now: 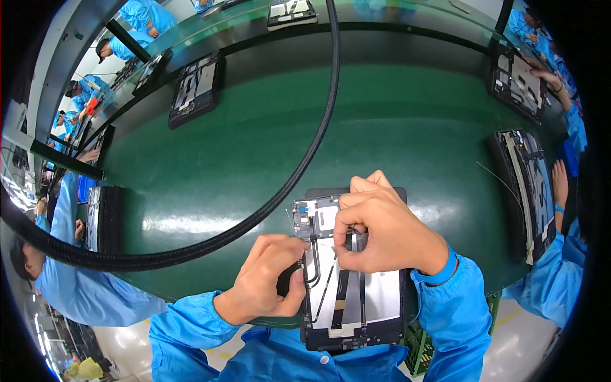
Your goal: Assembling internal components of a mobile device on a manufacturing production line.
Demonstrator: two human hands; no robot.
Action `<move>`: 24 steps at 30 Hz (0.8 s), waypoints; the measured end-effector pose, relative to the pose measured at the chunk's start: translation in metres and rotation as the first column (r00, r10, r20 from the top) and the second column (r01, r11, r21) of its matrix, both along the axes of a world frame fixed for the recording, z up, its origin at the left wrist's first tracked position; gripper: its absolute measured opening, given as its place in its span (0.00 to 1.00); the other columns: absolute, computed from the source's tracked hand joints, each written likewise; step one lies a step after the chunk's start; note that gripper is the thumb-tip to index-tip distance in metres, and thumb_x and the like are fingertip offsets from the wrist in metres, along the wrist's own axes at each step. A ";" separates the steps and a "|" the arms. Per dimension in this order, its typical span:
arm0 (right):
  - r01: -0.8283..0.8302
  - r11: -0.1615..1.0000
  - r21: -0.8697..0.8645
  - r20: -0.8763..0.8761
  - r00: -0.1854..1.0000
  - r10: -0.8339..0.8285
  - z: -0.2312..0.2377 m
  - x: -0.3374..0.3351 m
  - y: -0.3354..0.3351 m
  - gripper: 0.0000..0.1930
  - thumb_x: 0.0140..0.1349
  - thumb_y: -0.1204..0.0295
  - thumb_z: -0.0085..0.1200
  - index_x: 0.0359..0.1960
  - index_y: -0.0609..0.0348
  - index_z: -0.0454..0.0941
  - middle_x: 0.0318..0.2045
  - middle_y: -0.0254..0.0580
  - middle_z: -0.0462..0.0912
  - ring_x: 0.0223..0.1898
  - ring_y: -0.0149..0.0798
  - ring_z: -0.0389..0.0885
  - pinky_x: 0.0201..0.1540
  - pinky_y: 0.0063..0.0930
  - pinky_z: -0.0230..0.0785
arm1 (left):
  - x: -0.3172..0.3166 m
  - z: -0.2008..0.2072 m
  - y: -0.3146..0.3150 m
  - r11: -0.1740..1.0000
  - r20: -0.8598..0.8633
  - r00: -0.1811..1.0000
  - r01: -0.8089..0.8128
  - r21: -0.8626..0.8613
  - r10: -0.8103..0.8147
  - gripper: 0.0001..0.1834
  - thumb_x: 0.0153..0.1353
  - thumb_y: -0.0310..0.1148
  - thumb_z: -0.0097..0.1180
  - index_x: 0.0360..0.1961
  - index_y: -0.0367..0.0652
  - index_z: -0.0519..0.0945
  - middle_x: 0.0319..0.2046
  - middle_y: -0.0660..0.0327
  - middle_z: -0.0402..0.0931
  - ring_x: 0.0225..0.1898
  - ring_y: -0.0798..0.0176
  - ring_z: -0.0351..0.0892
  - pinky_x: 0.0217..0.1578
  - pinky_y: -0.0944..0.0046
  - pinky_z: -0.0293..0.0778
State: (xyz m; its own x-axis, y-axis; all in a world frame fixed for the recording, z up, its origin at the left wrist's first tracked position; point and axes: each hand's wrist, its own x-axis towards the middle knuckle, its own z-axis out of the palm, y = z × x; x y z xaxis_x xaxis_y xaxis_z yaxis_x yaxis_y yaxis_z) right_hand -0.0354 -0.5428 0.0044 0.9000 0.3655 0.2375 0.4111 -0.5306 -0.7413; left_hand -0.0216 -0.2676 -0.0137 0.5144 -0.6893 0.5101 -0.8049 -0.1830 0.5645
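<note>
An opened tablet (385, 299) lies in front of me at the table's near edge, its silver-white inside facing up. Black flat flex cables (342, 299) run down its middle, and small circuit parts (308, 210) show at its upper left. My left hand (264, 277) is closed in a pinch at the tablet's left edge; whatever the fingertips hold is too small to make out. Over the upper middle, my right hand (382, 226) bends its fingers down in a pinch close to the cables. Its fingertips hide what they grip, and the hand covers the tablet's upper right.
A thick black braided hose (305, 159) arcs across the green table (254, 153). More opened tablets stand at the back left (196, 89), back right (519, 86), right (528, 191) and left (105, 219). Co-workers in blue sit on both sides. A green crate (418, 350) is below the table edge.
</note>
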 end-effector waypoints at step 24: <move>0.144 0.988 -0.060 -0.011 0.989 -0.145 0.017 -0.008 -0.045 0.06 0.50 0.69 0.74 0.24 0.53 0.89 0.23 0.32 0.70 0.35 0.37 0.68 0.48 0.38 0.57 | 0.049 0.013 -0.023 0.919 0.390 0.832 0.358 0.165 -0.395 0.29 0.50 0.24 0.66 0.59 0.39 0.89 0.44 0.58 0.88 0.45 0.53 0.85 0.63 0.45 0.83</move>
State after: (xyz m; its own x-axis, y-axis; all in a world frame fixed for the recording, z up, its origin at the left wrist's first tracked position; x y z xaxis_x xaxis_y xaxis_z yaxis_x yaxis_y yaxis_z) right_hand -0.0436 -0.5874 0.0217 0.9478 0.2443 0.2048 0.3155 -0.6264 -0.7128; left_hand 0.0277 -0.2910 -0.0004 -0.0350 -0.8353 0.5486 -0.9744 0.1506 0.1671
